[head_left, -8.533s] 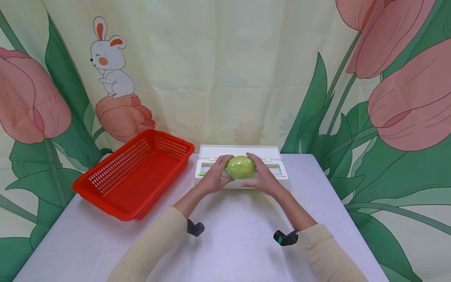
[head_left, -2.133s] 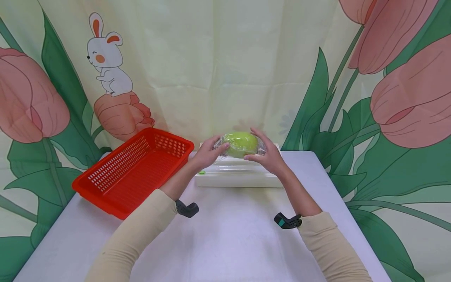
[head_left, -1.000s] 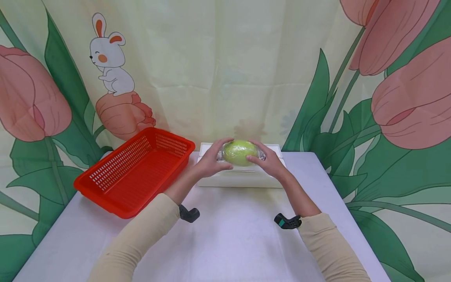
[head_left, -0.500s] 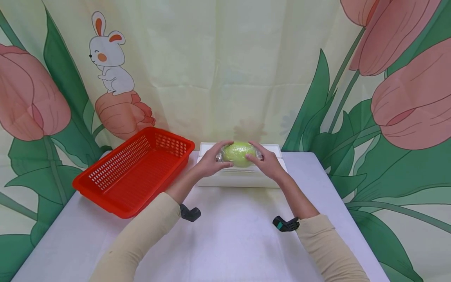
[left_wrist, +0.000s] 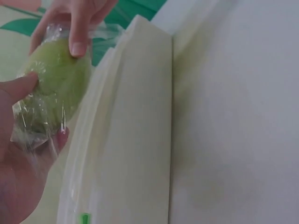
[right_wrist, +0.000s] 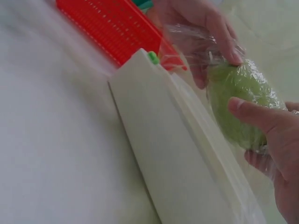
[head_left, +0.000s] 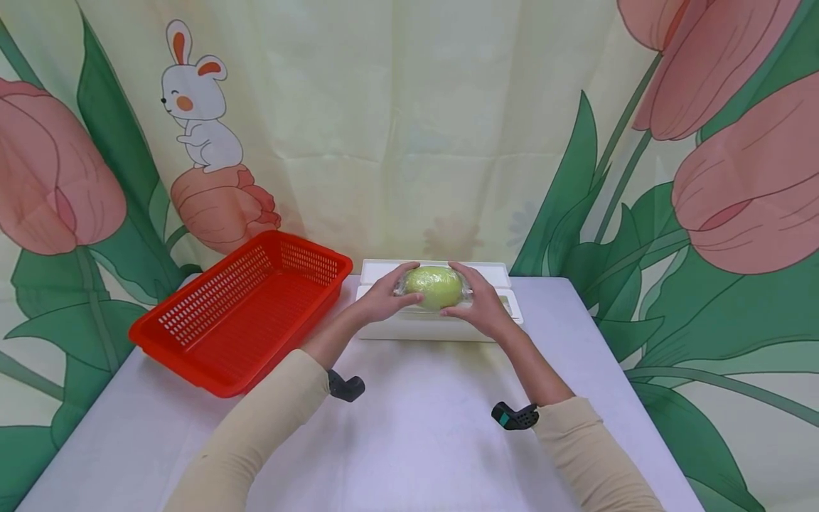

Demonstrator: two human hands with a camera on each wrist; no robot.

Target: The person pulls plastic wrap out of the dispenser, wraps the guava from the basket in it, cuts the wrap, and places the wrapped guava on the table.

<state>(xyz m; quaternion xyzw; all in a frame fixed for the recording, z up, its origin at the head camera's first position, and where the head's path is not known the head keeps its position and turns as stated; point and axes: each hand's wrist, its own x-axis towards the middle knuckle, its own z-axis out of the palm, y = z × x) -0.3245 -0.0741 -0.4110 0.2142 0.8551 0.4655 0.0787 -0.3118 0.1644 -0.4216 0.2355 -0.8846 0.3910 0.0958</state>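
Between both hands is a pale green oval fruit (head_left: 435,287), covered in clear plastic wrap (left_wrist: 32,136) that bunches loosely at its two ends. My left hand (head_left: 384,296) grips the left end, thumb on the near face and fingers round the far side. On the right end, my right hand (head_left: 483,306) holds it the same way. Directly beneath, a white plastic wrap dispenser (head_left: 422,329) lies lengthwise with its lid (head_left: 495,272) tipped back; hands and fruit cover much of its top. A green slide cutter (right_wrist: 153,58) shows at the dispenser's left end.
A red perforated basket (head_left: 256,334) stands at an angle on the left of the white-covered table (head_left: 422,427). Behind the table hangs a curtain (head_left: 333,142) printed with tulips and a rabbit.
About two seconds ago the fruit was higher, with loose film spread at its ends; both hands have brought it down nearer the dispenser. In the last half second it came slightly lower and the right thumb slid down.
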